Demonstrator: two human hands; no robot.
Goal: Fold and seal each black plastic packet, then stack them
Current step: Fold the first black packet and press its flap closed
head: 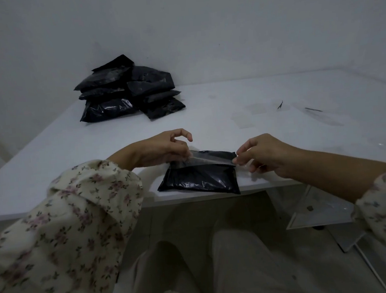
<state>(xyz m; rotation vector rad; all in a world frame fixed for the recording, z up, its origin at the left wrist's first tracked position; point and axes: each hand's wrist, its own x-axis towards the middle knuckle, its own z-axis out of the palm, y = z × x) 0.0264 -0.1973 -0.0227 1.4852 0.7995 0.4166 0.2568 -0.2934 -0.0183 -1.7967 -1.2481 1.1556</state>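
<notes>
White table point(230, 101), grey wall point(223, 26); left hand point(164, 150), right hand point(265, 156) fingers point(241, 152) pinch strip point(209, 160) over packet point(202, 179).

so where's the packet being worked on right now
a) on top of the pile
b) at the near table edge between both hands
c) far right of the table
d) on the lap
b: the packet lies at the near edge of the table, with the left hand and right hand each pinching an end of a clear strip across its top; the pile sits far back.
</notes>
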